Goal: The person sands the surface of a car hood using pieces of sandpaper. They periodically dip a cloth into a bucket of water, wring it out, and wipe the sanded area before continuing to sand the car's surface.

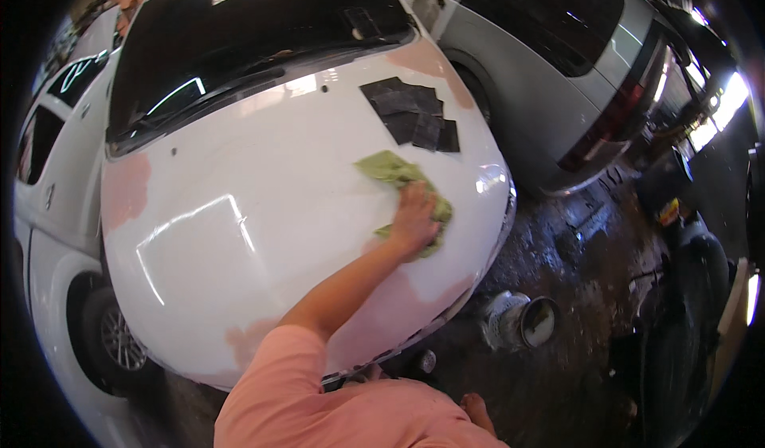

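My left hand (416, 217) grips and presses a crumpled light green cloth (386, 165) against the white car hood (207, 185), right of its centre. Dull pink patches (127, 189) mark the hood's sides and front edge. Several black square sheets (410, 113) lie overlapping on the hood above the cloth, toward the windscreen. My right hand (474, 408) hangs low beside my pink shirt, off the car; its fingers are too small and dim to read.
A silver vehicle (526, 97) stands close on the right and another white vehicle (56, 233) on the left. A bucket (530, 324) sits on the dark, wet-looking floor (566, 265) by the hood's front corner. Dark bulky objects (693, 304) line the far right.
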The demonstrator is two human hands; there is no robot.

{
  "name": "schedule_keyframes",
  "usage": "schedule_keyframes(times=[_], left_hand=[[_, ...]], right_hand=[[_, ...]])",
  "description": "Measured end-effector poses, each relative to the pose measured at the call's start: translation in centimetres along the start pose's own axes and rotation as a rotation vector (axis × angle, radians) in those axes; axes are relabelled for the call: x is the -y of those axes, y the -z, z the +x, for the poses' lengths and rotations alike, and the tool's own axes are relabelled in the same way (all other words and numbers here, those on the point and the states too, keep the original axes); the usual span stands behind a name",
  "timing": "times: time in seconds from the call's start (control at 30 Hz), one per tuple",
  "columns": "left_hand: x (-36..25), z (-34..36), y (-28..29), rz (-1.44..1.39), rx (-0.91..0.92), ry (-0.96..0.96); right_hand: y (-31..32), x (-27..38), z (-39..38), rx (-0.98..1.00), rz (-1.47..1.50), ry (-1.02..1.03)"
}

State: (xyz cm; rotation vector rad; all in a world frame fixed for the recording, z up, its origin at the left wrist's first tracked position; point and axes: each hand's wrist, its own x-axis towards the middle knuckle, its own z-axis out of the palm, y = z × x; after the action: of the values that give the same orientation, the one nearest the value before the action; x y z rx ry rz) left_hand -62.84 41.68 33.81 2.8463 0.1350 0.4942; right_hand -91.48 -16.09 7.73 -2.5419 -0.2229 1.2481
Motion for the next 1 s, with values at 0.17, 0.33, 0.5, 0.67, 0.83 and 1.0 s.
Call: schedule_keyframes(times=[0.17, 0.33, 0.5, 0.67, 0.83, 1.0], left_hand=[[-1.4, 3.0, -1.7, -0.002, 0.103, -0.204], [8.3, -2.1, 2.8, 0.198, -0.133, -0.232], [23.9, -13.3, 14.9, 0.382, -0.210, 0.042], [37.8, -20.6, 20.8, 0.732, -0.361, 0.678], [39.4, -18.1, 28.1, 0.441, -0.424, 0.874], [34.9, -18.7, 35.5, 0.539, -0.605, 0.621]], right_hand=[[-0.3, -2.2, 0.9, 0.171, -0.780, 0.363], [1.8, 1.0, 0.7, 0.243, -0.762, 0.361], [1.6, 0.8, 3.2, 0.206, -0.671, 0.256], [1.7, -3.1, 4.8, -0.242, -0.362, 0.472], [4.4, 0.5, 5.3, -0.123, -0.439, 0.393], [4.4, 3.5, 5.1, 0.078, -0.551, 0.357]])
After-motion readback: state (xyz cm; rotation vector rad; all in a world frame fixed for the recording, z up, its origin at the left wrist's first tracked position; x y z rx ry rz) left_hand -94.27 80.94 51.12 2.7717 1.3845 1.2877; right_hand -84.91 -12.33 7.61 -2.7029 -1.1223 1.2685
